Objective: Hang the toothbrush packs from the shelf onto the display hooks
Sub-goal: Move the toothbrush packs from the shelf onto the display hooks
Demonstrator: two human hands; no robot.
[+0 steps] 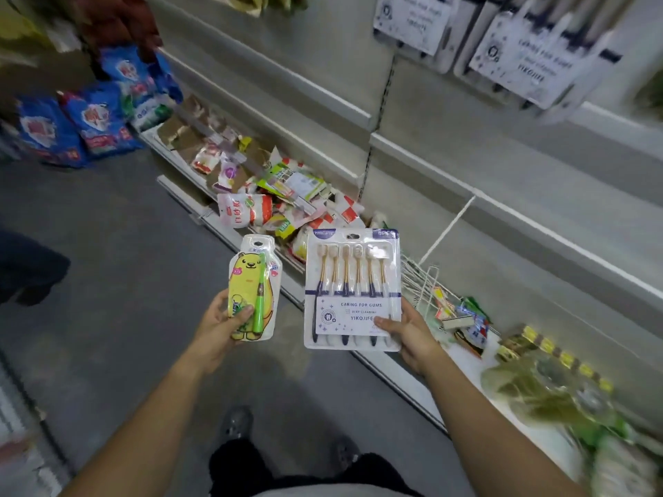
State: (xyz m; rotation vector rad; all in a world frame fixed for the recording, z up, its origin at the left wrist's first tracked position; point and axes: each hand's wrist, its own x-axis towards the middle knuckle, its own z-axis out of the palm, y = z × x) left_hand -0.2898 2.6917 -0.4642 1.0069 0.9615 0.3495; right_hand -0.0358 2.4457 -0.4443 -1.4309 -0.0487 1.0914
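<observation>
Blue bags (89,120), jumbled packets (272,195)

The small pack (244,281) shows a yellow bear print on white around a bright green toothbrush (260,299), the large pack (353,317) is white with navy-and-gold brushes (345,270) and dark blue lettering, the bags (97,116) are blue with red-and-white print, and the floor (118,245) is plain grey.

A grey floor (125,245) runs beside a pale shelving wall (448,113) with white rails across its panels. The low shelf (401,389) at its foot carries loose snack packets (272,199) along its front edge and a white wire rack (427,281) farther right. Blue bags (89,120) sit beyond its far end. The light is dim.
</observation>
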